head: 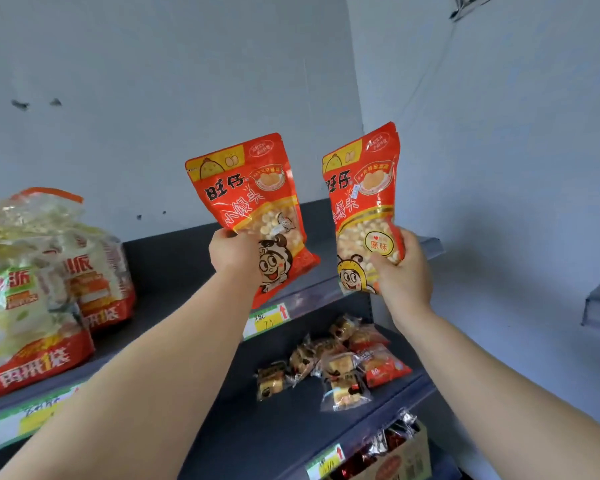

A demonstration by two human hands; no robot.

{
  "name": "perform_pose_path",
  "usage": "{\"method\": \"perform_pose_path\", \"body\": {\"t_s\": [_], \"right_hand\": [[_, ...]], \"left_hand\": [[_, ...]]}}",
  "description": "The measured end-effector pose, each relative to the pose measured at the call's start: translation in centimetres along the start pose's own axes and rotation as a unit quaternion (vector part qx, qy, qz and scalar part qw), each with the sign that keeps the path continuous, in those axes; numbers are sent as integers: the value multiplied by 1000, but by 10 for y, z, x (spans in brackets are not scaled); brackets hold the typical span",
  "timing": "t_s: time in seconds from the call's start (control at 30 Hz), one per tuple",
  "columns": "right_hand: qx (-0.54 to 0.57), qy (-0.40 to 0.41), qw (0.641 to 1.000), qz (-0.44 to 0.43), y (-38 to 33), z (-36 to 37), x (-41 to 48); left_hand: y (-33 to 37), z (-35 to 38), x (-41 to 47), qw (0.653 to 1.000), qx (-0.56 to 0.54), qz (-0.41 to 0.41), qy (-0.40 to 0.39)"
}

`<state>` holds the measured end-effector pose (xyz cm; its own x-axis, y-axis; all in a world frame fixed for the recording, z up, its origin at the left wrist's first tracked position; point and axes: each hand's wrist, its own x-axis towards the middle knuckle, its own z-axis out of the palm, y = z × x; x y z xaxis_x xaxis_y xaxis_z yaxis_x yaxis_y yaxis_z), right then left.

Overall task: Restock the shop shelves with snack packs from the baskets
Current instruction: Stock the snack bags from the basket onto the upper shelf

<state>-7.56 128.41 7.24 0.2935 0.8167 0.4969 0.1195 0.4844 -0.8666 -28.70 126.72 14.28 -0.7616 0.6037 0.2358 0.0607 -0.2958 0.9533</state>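
Just above the dark grey metal shelf (167, 265), the left hand (234, 259) grips one red glossy plastic snack pack (250, 192) near its bottom and the right hand (402, 271) grips a second red snack pack (361, 188) likewise; both look light, crinkly, slippery and probably crushable.

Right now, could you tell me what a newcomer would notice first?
The red snack pouch gripped by the left hand and its twin pouch in the right hand, both raised before the upper shelf, stand out. Big clear multipacks crowd that shelf at far left; small wrapped cakes lie on the lower shelf.
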Motion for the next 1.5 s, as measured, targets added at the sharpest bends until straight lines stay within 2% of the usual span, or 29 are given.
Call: {"method": "perform_pose_path", "body": {"t_s": [0.2, 0.57, 0.8, 0.93, 1.23, 1.3, 1.4, 1.5], "right_hand": [[21, -8, 1000, 17, 20, 41, 43], [143, -63, 986, 64, 67, 92, 152], [194, -154, 963, 105, 92, 113, 236], [173, -215, 955, 109, 107, 130, 268], [146, -247, 941, 180, 142, 154, 296], [122, -286, 933, 180, 147, 159, 301], [100, -348, 914, 182, 152, 168, 306], [12, -359, 923, 138, 153, 177, 308]], "left_hand": [[-11, 24, 50, 1000, 14, -21, 16], [-41, 106, 123, 998, 33, -47, 24], [-64, 171, 172, 998, 24, -50, 16], [-83, 198, 201, 998, 11, -65, 6], [-105, 212, 233, 994, 21, -104, -1], [-105, 213, 237, 993, 32, -112, -12], [-102, 211, 236, 990, 62, -122, -36], [-97, 205, 231, 980, 160, -114, -28]]}}
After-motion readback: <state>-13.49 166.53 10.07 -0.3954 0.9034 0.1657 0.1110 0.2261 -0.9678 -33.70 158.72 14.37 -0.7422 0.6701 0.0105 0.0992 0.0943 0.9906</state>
